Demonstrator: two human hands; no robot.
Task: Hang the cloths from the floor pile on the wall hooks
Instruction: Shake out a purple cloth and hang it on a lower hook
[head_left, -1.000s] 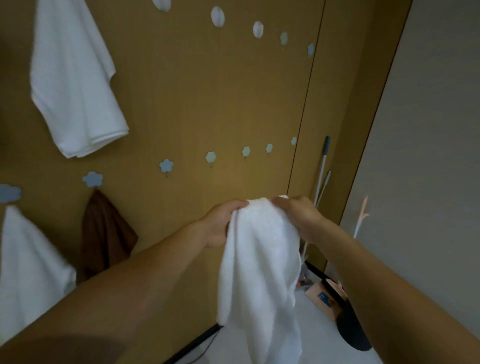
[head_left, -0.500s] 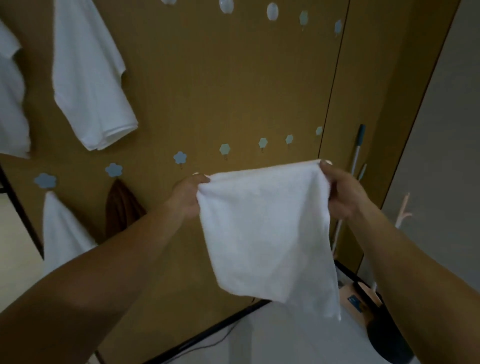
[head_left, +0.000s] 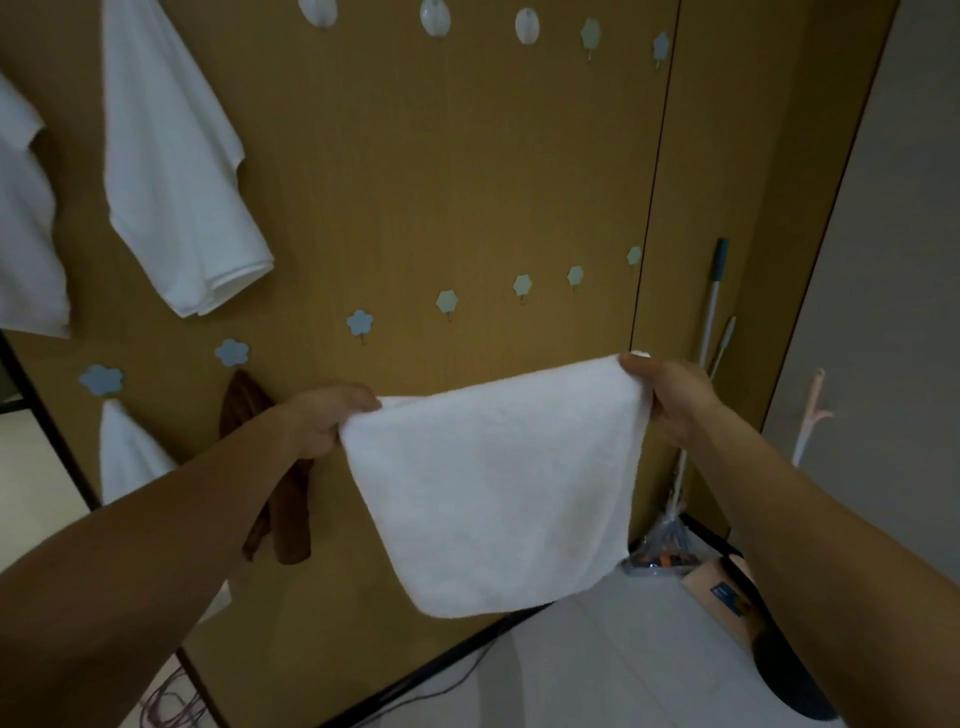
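You are part way through hanging one cloth. Your left grip (head_left: 322, 421), in the middle left of the frame, pinches one top corner of the white cloth (head_left: 498, 483). Your right grip (head_left: 670, 400), in the middle right, pinches the other top corner. Both grips are closed tight on it. The white cloth is up in the air in the middle of the frame, spread out between your two grips. Its top edge is pulled almost straight and the rest hangs down. It looks soft, fluffy and square, and I can see no loop on it. On the brown wall (head_left: 467, 156) behind, just above your left grip, is a blue flower hook (head_left: 359, 323) with nothing on it. I think your next move is to lift the cloth and catch a corner on that hook, then let go slowly so it does not slip off. Further left, a brown cloth (head_left: 291, 525) and a small white cloth (head_left: 130, 457) hang on hooks, and a big white cloth (head_left: 176, 171) hangs in the upper left.
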